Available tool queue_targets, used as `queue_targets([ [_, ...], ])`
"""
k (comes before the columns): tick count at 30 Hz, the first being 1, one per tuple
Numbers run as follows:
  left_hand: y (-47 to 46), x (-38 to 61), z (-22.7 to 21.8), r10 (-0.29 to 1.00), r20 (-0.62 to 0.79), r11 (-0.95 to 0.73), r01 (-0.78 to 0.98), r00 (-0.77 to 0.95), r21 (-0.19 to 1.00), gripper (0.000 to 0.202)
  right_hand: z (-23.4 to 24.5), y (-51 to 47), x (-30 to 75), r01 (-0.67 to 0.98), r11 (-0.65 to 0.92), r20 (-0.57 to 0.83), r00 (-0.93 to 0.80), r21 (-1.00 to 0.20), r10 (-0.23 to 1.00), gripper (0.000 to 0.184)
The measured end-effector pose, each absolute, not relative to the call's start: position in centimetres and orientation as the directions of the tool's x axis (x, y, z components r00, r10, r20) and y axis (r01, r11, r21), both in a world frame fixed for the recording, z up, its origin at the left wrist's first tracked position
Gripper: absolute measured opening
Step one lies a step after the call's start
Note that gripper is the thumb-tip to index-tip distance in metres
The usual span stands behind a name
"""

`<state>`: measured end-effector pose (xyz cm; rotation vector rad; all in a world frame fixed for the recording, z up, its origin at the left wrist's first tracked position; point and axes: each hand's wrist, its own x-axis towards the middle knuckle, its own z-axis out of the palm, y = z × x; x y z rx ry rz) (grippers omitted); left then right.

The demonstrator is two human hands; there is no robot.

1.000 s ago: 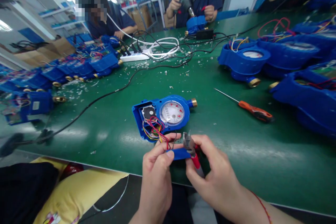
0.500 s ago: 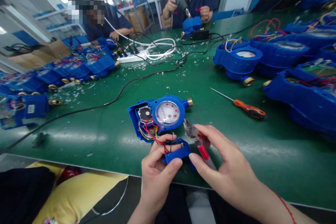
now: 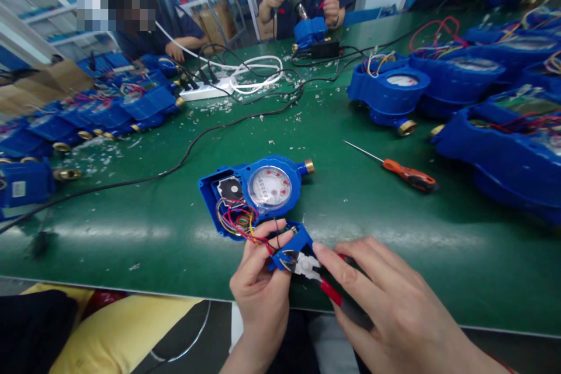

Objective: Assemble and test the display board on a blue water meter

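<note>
Red-handled cutters (image 3: 307,267) have swung from one o'clock of the small blue piece (image 3: 303,238) down across its near side, so their parted jaws now point to ten o'clock. That piece sits just above the surface (image 3: 170,210) near its front edge, grasped by the left hand (image 3: 260,286) at seven o'clock, with red and black leads running between the fingers. From four o'clock, the right hand (image 3: 390,295) is wrapped around the cutter handles; whether the jaws touch the piece, I cannot tell. To work well here, it seems best to keep the piece firmly pinched, hold the leads clear of the blades, check what lies between them, and squeeze gently to avoid nicking insulation. In looks, the piece is glossy blue plastic, angular and hollow, with a small metal part showing inside. Coloured wires (image 3: 239,217) reach from it toward the blue meter (image 3: 287,201) at eleven o'clock, whose open compartment holds a black-and-white square part and whose clear dial (image 3: 269,188) carries red marks; a brass fitting (image 3: 309,166) juts from it toward two o'clock. Farther out, an orange-handled screwdriver (image 3: 407,175) lies at two o'clock, more meters (image 3: 388,93) stand at one, and a white power strip (image 3: 205,90) rests at eleven.
</note>
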<state>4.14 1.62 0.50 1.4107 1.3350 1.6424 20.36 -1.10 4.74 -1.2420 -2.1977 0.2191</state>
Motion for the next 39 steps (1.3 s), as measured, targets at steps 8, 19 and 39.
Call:
queue_targets([
  [8, 1.82, 4.75, 0.85, 0.864, 0.351, -0.320, 0.145, -0.360, 0.936, 0.036, 4.73, -1.14, 19.83, 0.761, 0.564, 0.441, -0.407, -0.321, 0.800, 0.039],
  [19, 1.82, 4.77, 0.93, 0.863, 0.351, -0.314, 0.159, -0.362, 0.936, 0.036, 4.69, -1.08, 19.47, 0.792, 0.584, 0.454, -0.461, -0.176, 0.762, 0.033],
  [39, 1.63, 4.60, 0.52, 0.860, 0.318, -0.268, 0.176, -0.399, 0.947, 0.026, 5.20, -1.48, 19.68, 0.753, 0.450, 0.284, -0.352, -0.480, 0.892, 0.051],
])
